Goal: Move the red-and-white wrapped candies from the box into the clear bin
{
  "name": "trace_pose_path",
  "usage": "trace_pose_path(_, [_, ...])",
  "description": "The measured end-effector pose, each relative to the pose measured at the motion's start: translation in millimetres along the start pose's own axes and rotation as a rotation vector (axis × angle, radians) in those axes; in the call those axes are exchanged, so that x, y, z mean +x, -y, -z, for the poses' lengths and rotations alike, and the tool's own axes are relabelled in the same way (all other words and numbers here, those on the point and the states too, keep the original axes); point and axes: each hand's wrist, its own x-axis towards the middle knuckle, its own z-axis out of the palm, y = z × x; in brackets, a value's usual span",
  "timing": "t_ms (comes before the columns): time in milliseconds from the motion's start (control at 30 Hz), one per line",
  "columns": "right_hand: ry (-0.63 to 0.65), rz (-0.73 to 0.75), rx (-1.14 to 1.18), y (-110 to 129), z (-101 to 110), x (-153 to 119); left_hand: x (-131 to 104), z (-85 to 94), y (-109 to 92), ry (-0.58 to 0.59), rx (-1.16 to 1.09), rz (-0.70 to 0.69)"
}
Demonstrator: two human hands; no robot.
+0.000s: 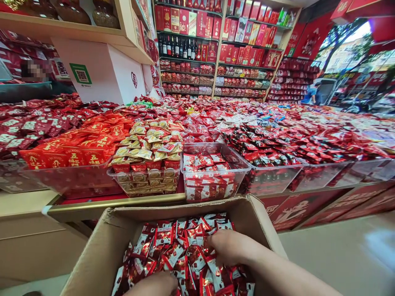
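Note:
An opened cardboard box (89,250) in front of me holds many small red-and-white wrapped candy packets (177,250). My right hand (226,246) reaches in from the right, with its knuckles bent and its fingers down among the packets. At the bottom edge of the view, my left hand (159,283) touches the packets too. Its fingers are buried or cut off from sight. Whether either hand grips any packets is hidden. Just beyond the box stands a clear plastic bin (216,172) partly filled with similar red-and-white packets.
Neighbouring bins hold durian-labelled packets (151,144), red pouches (77,152) and dark red packets (268,154). A gold-edged counter (117,209) runs under the bins. Shelves of bottles (180,48) and gift boxes rise behind. A person (35,72) is at the far left.

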Motion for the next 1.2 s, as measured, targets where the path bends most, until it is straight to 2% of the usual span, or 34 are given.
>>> trace_pose_path(100, [-0.049,-0.073,-0.001,1.9,-1.0,1.1,4.8,-13.0,-2.5,0.02,0.007,-0.005])
trace_pose_path(167, [-0.083,-0.082,0.039,1.4,-1.5,2.0,5.8,-10.8,-3.7,0.02,-0.01,0.023])
trace_pose_path(267, [-0.142,-0.045,0.084,-0.1,-3.8,3.5,2.6,6.2,-4.9,-0.036,-0.071,0.051])
trace_pose_path(367, [-0.256,0.012,0.231,-1.1,-7.9,7.0,-3.5,28.3,-12.4,-0.148,-0.202,-0.008])
trace_pose_path(433, [-0.285,0.083,0.437,-0.7,-9.9,10.5,-7.3,40.0,-22.5,-0.247,-0.425,-0.108])
trace_pose_path(533, [-0.255,0.228,0.822,1.3,-9.0,15.8,-11.7,50.6,-38.7,-0.41,-0.962,-0.287])
trace_pose_path(600, [-0.241,0.267,1.044,2.9,-6.0,17.8,-14.1,54.7,-45.6,-0.467,-1.178,-0.293])
trace_pose_path(733, [-0.256,0.229,1.267,5.5,0.9,15.9,-18.7,61.3,-48.6,-0.444,-1.307,-0.232])
trace_pose_path(833, [-0.323,0.238,1.35,7.5,4.5,12.2,-21.6,64.5,-47.8,-0.463,-1.366,-0.216])
trace_pose_path(1033, [-0.354,0.231,1.423,9.5,7.9,11.8,-24.5,66.0,-51.1,-0.455,-1.593,-0.171])
trace_pose_path(1133, [-0.37,0.216,1.407,9.4,8.6,12.0,-24.7,65.9,-52.9,-0.391,-1.527,-0.159])
trace_pose_path(1200, [-0.382,0.212,1.395,9.3,8.9,11.1,-24.5,65.7,-53.9,-0.403,-1.445,-0.155])
